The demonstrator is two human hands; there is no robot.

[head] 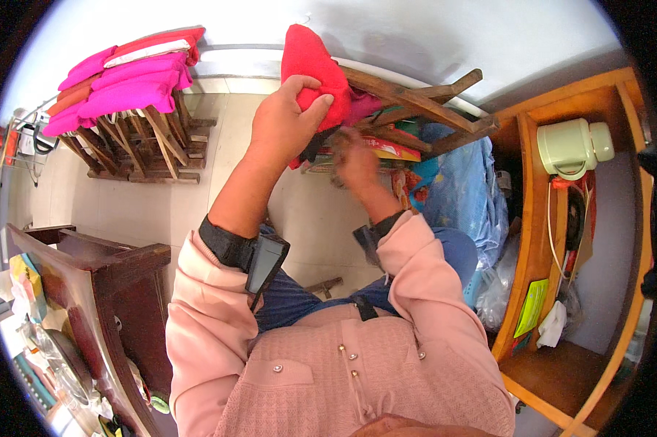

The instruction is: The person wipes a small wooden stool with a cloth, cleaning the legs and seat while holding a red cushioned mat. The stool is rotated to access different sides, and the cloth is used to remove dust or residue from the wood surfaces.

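My left hand [290, 117] pinches a red cloth [313, 71] between thumb and fingers. Behind the cloth, a magenta fabric [362, 105] partly shows beside the crossed wooden legs [416, 104] of what looks like a folding stool, tipped on its side. Below the cloth and next to those legs is my right hand [355, 161], blurred by motion. Whether its fingers hold anything is hidden by the blur. Dark material [311, 150] shows under my left hand. A red-and-yellow printed package [394, 150] lies beyond my right hand.
Several wooden folding stools [142, 136] with magenta and red padded covers [131, 82] stand by the wall at left. A dark wooden table [93, 273] is at lower left. At right, a wooden shelf unit [525, 191] holds a pale green thermos jug [566, 147], beside blue plastic sheeting [454, 191].
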